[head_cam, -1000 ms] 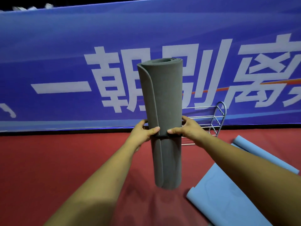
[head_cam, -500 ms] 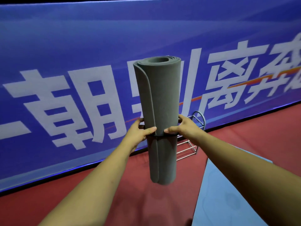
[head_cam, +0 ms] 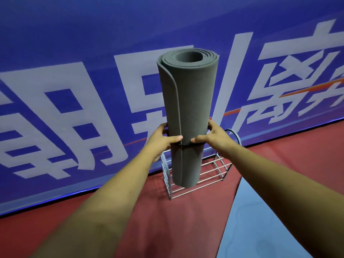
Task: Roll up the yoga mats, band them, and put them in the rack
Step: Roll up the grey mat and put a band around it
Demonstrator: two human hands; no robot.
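The grey mat is held upright and clear of the floor, rolled into a firm cylinder. A thin dark band is seen around it just under the fingers. The roll is gripped at about mid-height from both sides. The left hand is curled round its left flank and the right hand round its right flank. Both thumbs are laid across the front and almost meet above the band.

Below the fingers the mat's lower end hangs over the wire rack, which stands on the floor beyond the hands, against the blue banner. Whether that end has entered the rack cannot be told, since the bars are partly hidden behind it.

Rolling and banding of this mat are judged done. Only its lowering into the rack and its release are left. No other mat is seen in the rack.

To the right of the right-hand fingers and nearer the wearer, a blue mat lies flat on the floor. No rolled part of it is shown, so all three steps are judged to remain for it. The task is therefore put at somewhat under halfway, as far as can be seen.
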